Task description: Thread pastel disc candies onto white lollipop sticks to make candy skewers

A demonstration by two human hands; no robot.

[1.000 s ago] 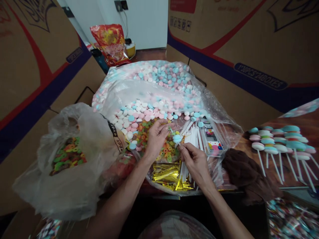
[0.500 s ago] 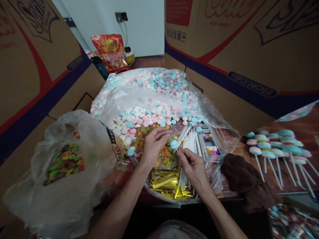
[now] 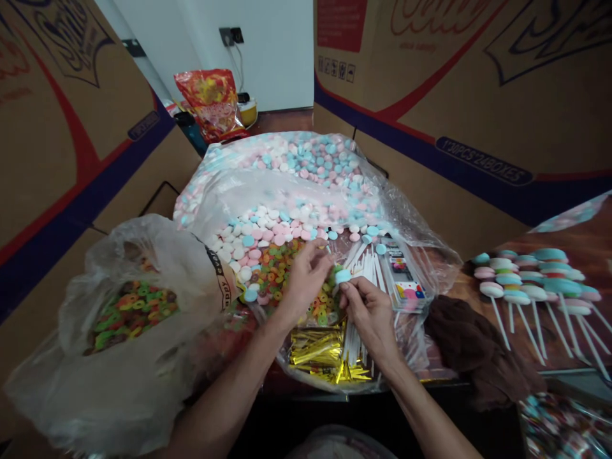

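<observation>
My right hand (image 3: 368,312) pinches a candy lollipop, its pale blue marshmallow-like disc (image 3: 343,276) just above my thumb and fingertips; the stick is mostly hidden. Close to its left, my left hand (image 3: 308,271) has curled fingers with the tips drawn together, and whatever is between them is too small to make out. Under both hands lie colourful ring candies (image 3: 277,264), with white sticks (image 3: 368,268) to the right. Gold twist ties (image 3: 315,347) lie in front. Pink, white and blue candy discs (image 3: 268,233) spread behind from a large clear plastic bag (image 3: 229,185).
At left stands an open plastic bag (image 3: 143,376) of ring candies. Finished lollipops (image 3: 530,280) lie at right, beside a brown cloth (image 3: 463,344). A clear case (image 3: 406,280) is near the sticks. Large cardboard boxes (image 3: 459,89) flank the table; a red snack bag (image 3: 208,105) stands behind.
My left hand has shifted slightly right, its fingers more curled. The blue disc in my right hand has moved slightly right and now shows more edge-on.
</observation>
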